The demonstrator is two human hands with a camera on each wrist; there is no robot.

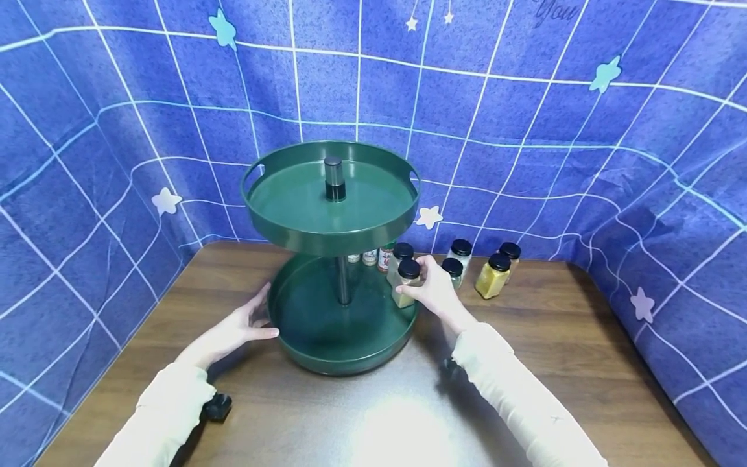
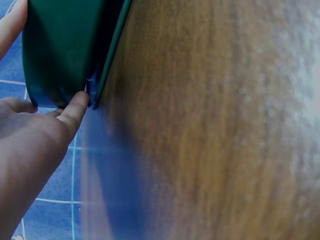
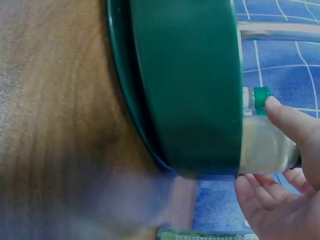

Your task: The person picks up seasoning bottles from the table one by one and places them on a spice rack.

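A green two-tier turntable (image 1: 341, 363) stands on the table, its round upper tray (image 1: 297, 207) on a central post. My left hand (image 1: 242, 327) touches the left side of the lower tray, fingers spread along the wall; the left wrist view shows its fingertips (image 2: 77, 102) at the tray's lower edge. With thumb and fingers, my right hand (image 1: 438, 290) grips a black-lidded spice jar (image 1: 403, 295) of pale beige powder at the right inside edge of the lower tray. Another black-lidded jar (image 1: 397, 259) stands right behind it. Small spice bottles (image 1: 384, 258) stand farther back, partly hidden by the upper tray.
Right of the turntable, several black-lidded jars stand on the table, among them a yellow jar (image 1: 491, 277) and a white one (image 1: 461, 251). A blue gridded cloth (image 1: 525, 130) hangs behind and at both sides. A small black object (image 1: 218, 407) is by the left sleeve.
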